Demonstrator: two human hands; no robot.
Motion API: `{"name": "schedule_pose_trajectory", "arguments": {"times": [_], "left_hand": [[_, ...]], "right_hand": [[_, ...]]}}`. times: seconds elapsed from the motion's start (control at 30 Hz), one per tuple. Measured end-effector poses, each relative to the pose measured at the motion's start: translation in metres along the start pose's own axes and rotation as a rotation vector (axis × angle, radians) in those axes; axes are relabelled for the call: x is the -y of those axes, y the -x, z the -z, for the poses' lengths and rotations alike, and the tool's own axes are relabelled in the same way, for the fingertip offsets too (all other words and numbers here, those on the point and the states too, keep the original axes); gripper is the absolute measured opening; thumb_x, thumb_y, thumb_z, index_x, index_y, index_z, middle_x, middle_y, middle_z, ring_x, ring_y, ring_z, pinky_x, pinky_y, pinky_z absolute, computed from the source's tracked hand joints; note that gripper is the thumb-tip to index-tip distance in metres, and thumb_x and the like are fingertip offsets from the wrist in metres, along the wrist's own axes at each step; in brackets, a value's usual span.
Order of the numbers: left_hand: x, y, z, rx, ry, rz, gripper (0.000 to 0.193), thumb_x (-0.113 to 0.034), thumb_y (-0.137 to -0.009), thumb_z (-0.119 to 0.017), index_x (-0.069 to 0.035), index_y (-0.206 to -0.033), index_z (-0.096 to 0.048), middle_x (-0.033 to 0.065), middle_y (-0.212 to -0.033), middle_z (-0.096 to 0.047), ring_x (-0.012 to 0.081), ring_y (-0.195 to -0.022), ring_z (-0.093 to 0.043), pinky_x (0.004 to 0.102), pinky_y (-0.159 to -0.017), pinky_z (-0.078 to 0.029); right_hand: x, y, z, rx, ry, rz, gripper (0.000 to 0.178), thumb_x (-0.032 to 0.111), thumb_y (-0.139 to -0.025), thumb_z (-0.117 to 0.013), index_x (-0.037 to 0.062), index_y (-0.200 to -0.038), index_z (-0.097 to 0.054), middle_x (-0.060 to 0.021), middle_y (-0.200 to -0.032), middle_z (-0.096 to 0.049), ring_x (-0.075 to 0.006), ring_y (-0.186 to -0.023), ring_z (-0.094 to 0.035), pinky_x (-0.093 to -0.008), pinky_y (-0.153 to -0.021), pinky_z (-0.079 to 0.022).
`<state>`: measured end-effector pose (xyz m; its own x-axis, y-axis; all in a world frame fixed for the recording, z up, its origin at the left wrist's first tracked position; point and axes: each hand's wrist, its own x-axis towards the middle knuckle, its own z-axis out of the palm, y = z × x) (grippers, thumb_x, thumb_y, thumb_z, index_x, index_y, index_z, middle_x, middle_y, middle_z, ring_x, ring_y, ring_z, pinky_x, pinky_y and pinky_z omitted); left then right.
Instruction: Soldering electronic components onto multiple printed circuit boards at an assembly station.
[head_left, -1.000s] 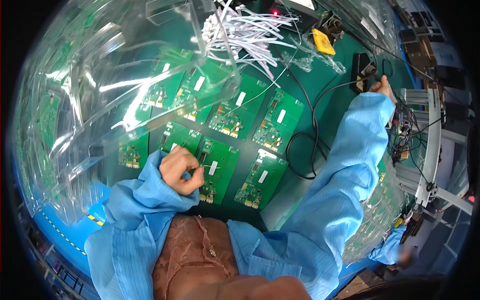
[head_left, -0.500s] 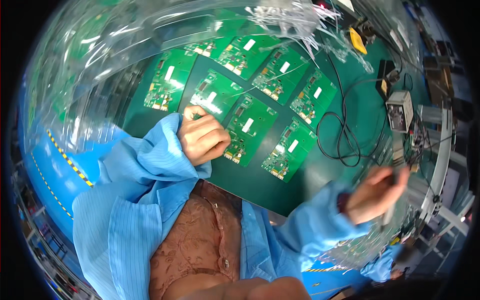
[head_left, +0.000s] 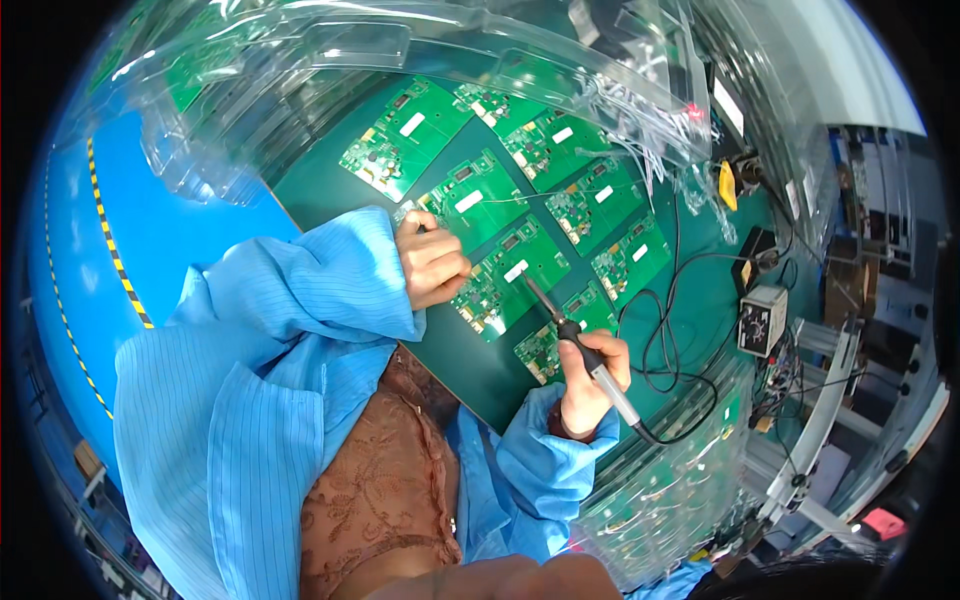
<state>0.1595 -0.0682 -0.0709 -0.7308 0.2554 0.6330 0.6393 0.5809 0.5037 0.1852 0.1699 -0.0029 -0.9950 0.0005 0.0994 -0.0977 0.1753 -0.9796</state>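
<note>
My right hand grips a soldering iron with a dark grip and silver rear handle. Its metal tip points up and left over a green circuit board, close to the board's white label; I cannot tell whether it touches. My left hand is closed, fingers curled, at that board's left edge and just below another circuit board. What the left fingers hold, if anything, is hidden. A thin pale strand crosses the boards above it. Under the iron lies a partly covered circuit board.
More circuit boards lie in rows on the green table. Clear plastic trays stand along the back and left. At right are a looped black cable, a dial box, a yellow object and bundled white wires.
My right hand has swung from the right side in over the boards, the soldering iron now plainly visible in it. My left hand stays closed by the boards. The view has turned and shifted.
</note>
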Motion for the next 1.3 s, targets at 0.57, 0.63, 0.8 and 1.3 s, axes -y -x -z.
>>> {"name": "schedule_pose_trajectory", "arguments": {"times": [0.57, 0.63, 0.8, 1.3], "left_hand": [[-0.014, -0.012, 0.005, 0.027, -0.102, -0.079, 0.02, -0.003, -0.059, -0.07, -0.011, -0.067, -0.054, -0.0029, -0.06, -0.046, 0.0121, -0.053, -0.048, 0.0317, -0.064, -0.031], [-0.013, -0.011, 0.003, 0.02, -0.108, -0.079, 0.021, -0.003, -0.058, -0.07, -0.011, -0.067, -0.054, -0.0025, -0.06, -0.046, 0.0125, -0.052, -0.048, 0.0318, -0.063, -0.031], [-0.011, -0.01, -0.002, -0.026, -0.08, -0.095, 0.023, 0.003, -0.056, -0.069, -0.01, -0.069, -0.055, -0.0019, -0.056, -0.041, 0.0134, -0.049, -0.046, 0.0304, -0.061, -0.029], [-0.009, -0.007, -0.002, -0.002, -0.083, -0.084, 0.024, 0.003, -0.053, -0.069, -0.009, -0.068, -0.055, -0.0021, -0.056, -0.04, 0.0134, -0.049, -0.045, 0.0305, -0.061, -0.029]], "right_hand": [[-0.012, 0.0, -0.013, -0.098, 0.122, 0.345, 0.026, -0.012, -0.074, -0.058, 0.0049, -0.066, -0.039, -0.0028, -0.052, -0.041, -0.0097, -0.049, -0.032, -0.0271, -0.05, -0.026], [-0.011, 0.0, -0.014, -0.054, 0.138, 0.402, 0.025, -0.012, -0.074, -0.059, 0.0046, -0.066, -0.041, -0.0037, -0.05, -0.043, -0.0108, -0.048, -0.035, -0.0281, -0.051, -0.028], [-0.013, 0.001, -0.018, -0.023, 0.16, 0.442, 0.023, -0.011, -0.073, -0.061, 0.0045, -0.068, -0.044, -0.0053, -0.051, -0.048, -0.0141, -0.046, -0.04, -0.0294, -0.052, -0.032], [-0.011, -0.001, -0.02, 0.085, 0.27, 0.546, 0.023, -0.012, -0.067, -0.064, 0.0035, -0.07, -0.047, -0.0086, -0.054, -0.052, -0.0192, -0.047, -0.046, -0.0312, -0.051, -0.036]]}}
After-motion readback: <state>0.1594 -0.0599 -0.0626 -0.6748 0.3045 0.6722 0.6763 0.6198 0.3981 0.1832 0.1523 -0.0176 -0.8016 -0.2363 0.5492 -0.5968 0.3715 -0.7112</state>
